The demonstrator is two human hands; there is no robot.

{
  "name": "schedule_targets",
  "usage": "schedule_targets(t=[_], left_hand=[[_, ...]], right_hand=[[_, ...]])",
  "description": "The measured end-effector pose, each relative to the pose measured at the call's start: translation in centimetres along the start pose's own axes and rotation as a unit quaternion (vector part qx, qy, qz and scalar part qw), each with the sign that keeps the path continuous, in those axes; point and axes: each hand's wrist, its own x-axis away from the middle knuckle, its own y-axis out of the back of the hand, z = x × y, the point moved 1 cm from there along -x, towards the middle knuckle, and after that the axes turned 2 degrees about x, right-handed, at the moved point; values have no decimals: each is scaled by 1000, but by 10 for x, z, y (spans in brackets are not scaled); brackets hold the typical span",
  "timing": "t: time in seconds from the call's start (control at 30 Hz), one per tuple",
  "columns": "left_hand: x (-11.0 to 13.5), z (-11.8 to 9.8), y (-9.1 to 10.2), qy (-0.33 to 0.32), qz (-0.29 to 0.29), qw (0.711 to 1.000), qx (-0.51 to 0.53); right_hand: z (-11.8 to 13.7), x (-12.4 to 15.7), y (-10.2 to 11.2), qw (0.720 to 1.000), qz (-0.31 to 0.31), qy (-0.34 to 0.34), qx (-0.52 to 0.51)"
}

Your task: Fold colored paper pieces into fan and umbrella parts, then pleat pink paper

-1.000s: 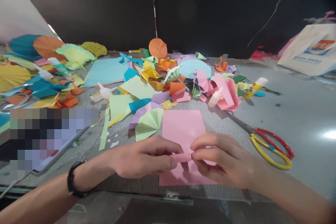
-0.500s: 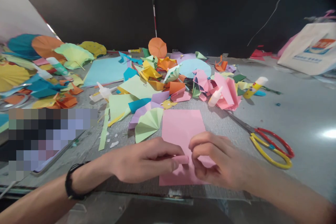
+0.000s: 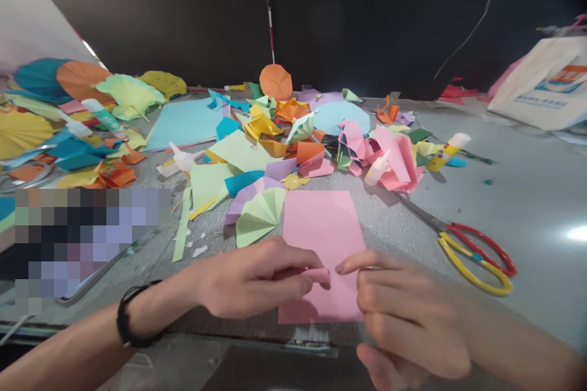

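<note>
A plain pink sheet of paper lies flat on the table in front of me. Over its left part, my left hand pinches a small rolled piece of pink paper between thumb and fingers; the roll's left end is hidden by the hand. My right hand hovers at the sheet's lower right, apart from the roll. Its index finger points toward the roll, the other fingers are bent, and the thumb hangs away below with nothing held. A pale green pleated paper fan rests left of the sheet.
Scissors with red and yellow handles lie at the right. Behind the sheet spreads a heap of coloured paper scraps, with a glue bottle and a yellow glue stick. A blurred-out device lies left; a white bag stands far right.
My right hand has drawn back from the roll, down and to the right, its index finger stretching out and its thumb dropping away. My left hand keeps its pinch, almost unmoved.
</note>
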Motion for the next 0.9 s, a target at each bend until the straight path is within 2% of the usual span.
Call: schedule_targets(t=[0.1, 0.23, 0.57, 0.73, 0.8, 0.9], left_hand=[[0, 3, 2, 47, 43, 991, 121], [0, 10, 3, 119, 90, 954, 261], [-3, 16, -3, 182, 110, 917, 338], [-5, 17, -8, 156, 150, 888, 406], [-5, 18, -10, 148, 166, 874, 433], [-5, 20, -11, 138, 182, 864, 449]], right_hand=[[-1, 3, -11, 997, -48, 62, -22], [-5, 4, -21, 990, -88, 112, -22], [-7, 8, -22, 987, -74, 146, 5], [-7, 13, -26, 979, -69, 191, 16], [-2, 20, -31, 979, -70, 190, 17], [3, 30, -37, 990, -71, 104, 64]])
